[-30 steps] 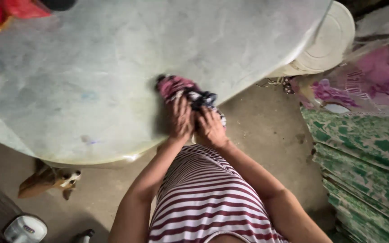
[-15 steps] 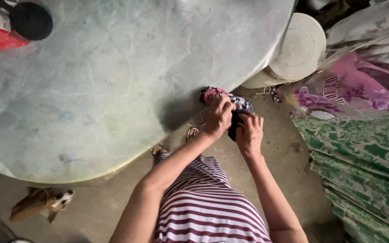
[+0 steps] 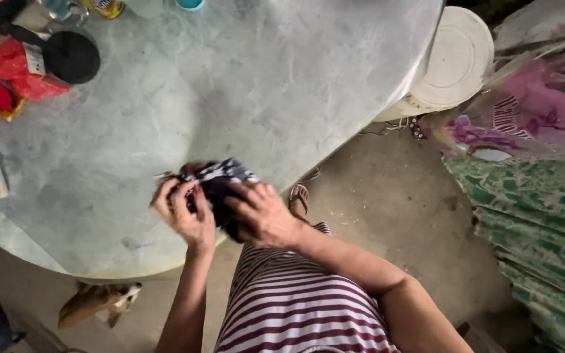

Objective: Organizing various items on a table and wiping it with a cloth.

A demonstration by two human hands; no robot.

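Both hands have come back from the desk's right edge toward its near edge, bringing the bundle of cloth with them. That dark patterned cloth (image 3: 220, 183), black and white with a bit of pink, sits bunched just above the near edge of the desk (image 3: 230, 85). The left hand (image 3: 184, 209) has its fingers curled into the bundle's left side, and the right hand (image 3: 263, 212) has its grip closed over the right side, so both hold the cloth between them.

The desk is a big rounded slab, pale grey-green and mottled like worn stone. At its far left corner lie red plastic bags (image 3: 8, 65), a round black lid (image 3: 70, 57) and some small cups (image 3: 106, 6). Off the right edge stands a cream plastic stool (image 3: 456, 59). Beyond it hang pink flowered cloth (image 3: 531, 111) and stacked green patterned fabric (image 3: 544, 222). The floor (image 3: 393, 222) is bare grey concrete. A small tan dog (image 3: 99, 302) lies below the desk's near edge.
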